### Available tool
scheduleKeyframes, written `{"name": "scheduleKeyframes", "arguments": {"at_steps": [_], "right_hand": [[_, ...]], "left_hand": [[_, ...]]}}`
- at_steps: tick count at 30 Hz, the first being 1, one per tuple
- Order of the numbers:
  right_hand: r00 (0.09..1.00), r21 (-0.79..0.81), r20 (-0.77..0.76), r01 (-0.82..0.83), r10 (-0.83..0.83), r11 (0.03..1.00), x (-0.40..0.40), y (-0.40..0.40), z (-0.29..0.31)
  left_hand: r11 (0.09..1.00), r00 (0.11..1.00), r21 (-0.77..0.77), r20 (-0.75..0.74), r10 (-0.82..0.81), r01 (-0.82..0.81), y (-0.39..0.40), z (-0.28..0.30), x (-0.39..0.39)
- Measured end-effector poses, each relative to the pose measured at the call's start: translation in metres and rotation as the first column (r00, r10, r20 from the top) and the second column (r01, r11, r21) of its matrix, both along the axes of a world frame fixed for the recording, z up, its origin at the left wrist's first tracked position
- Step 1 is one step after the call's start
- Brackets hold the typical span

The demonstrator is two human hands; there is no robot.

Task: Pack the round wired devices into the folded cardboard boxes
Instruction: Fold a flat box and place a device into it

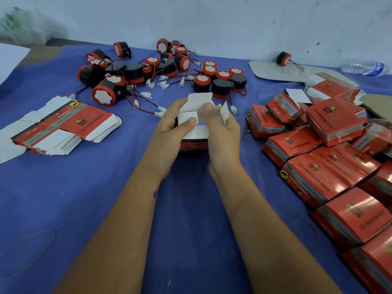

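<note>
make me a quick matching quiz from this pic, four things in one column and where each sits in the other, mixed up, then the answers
Things
1. flat box stack
2. box in both hands
3. plastic bottle
4. rubber band

Places
A. far right, by the wall
B. near left, on the blue cloth
C. left, fanned out on the cloth
D. centre, flaps open, between left hand and right hand

Pairs: 1-C, 2-D, 3-A, 4-B

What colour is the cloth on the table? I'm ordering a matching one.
Blue-violet, plain: the cloth shows best in the head view, the only one here.
</note>
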State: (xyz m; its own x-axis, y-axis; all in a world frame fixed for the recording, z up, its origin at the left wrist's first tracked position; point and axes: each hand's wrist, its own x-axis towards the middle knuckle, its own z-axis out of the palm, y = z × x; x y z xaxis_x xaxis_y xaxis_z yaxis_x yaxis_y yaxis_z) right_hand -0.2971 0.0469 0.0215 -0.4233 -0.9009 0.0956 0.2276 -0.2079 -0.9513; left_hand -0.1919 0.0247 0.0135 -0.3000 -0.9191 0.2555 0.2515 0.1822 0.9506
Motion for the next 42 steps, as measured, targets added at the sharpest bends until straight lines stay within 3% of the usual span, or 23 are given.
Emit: {"name": "scheduleKeyframes", "arguments": {"at_steps": [3, 5, 12, 15, 18, 24, 27, 30, 33, 34, 35, 37, 38, 39, 42], "right_hand": [[0.945, -0.085, 0.240, -0.206, 0.221, 0.975, -0.004, 0.004, 0.003], [0.903, -0.078, 0.324, -0.271, 0.282, 0.959, -0.008, 0.006, 0.007], [0.982, -0.092, 0.054, -0.178, 0.183, 0.980, -0.003, 0.005, 0.002], [0.981, -0.092, 0.073, -0.175, 0.182, 0.980, -0.006, 0.006, 0.002], [0.971, -0.102, 0.100, -0.207, 0.218, 0.973, -0.011, 0.006, 0.004], [0.925, -0.014, -0.371, -0.089, 0.077, 0.996, -0.019, 0.008, 0.004], [0.876, -0.032, -0.481, -0.031, 0.011, 0.999, -0.020, 0.007, 0.004], [0.903, -0.011, -0.429, -0.045, 0.036, 0.999, -0.018, 0.007, 0.003], [0.976, 0.135, -0.209, -0.036, 0.064, 0.990, -0.014, 0.007, 0.002], [0.977, 0.207, -0.197, -0.033, 0.075, 0.978, -0.014, 0.006, 0.001], [0.969, 0.261, -0.226, -0.038, 0.099, 0.965, -0.014, 0.006, 0.000], [0.950, 0.287, -0.278, -0.060, 0.143, 0.956, -0.012, 0.008, -0.002], [0.951, 0.280, -0.272, -0.070, 0.149, 0.957, -0.012, 0.009, -0.001], [0.955, 0.268, -0.250, -0.087, 0.156, 0.960, -0.013, 0.009, 0.000], [0.951, 0.262, -0.212, -0.167, 0.225, 0.951, -0.015, 0.008, 0.002]], "left_hand": [[0.988, 0.986, 0.088, -0.100, 0.134, -0.125, -0.004, 0.001, 0.000], [0.974, 0.968, 0.156, -0.164, 0.188, -0.163, -0.006, 0.004, 0.001], [0.979, 0.966, 0.107, -0.175, 0.189, -0.172, 0.000, 0.008, 0.001], [0.985, 0.970, 0.121, -0.196, 0.146, -0.124, 0.002, 0.008, 0.002], [0.987, 0.982, 0.061, -0.103, 0.157, -0.151, 0.004, 0.008, 0.002], [0.987, 0.986, -0.016, -0.042, 0.162, -0.163, -0.002, 0.005, 0.006], [0.980, 0.982, -0.056, 0.006, 0.191, -0.190, -0.002, 0.004, 0.005], [0.987, 0.987, -0.019, 0.015, 0.157, -0.157, 0.000, 0.005, 0.006], [0.984, 0.991, 0.136, -0.046, 0.122, -0.115, -0.003, 0.004, 0.008], [0.974, 0.986, 0.152, 0.035, 0.164, -0.167, -0.005, 0.004, 0.006], [0.965, 0.956, 0.114, 0.208, 0.209, -0.235, -0.009, 0.002, 0.004], [0.934, 0.780, -0.034, 0.540, 0.316, -0.355, -0.007, 0.002, -0.003], [0.896, 0.699, -0.164, 0.574, 0.426, -0.412, -0.007, -0.002, -0.004], [0.864, 0.672, -0.220, 0.553, 0.493, -0.453, -0.007, -0.007, -0.004], [0.834, 0.773, -0.031, 0.358, 0.523, -0.550, -0.009, -0.003, -0.006]]}}
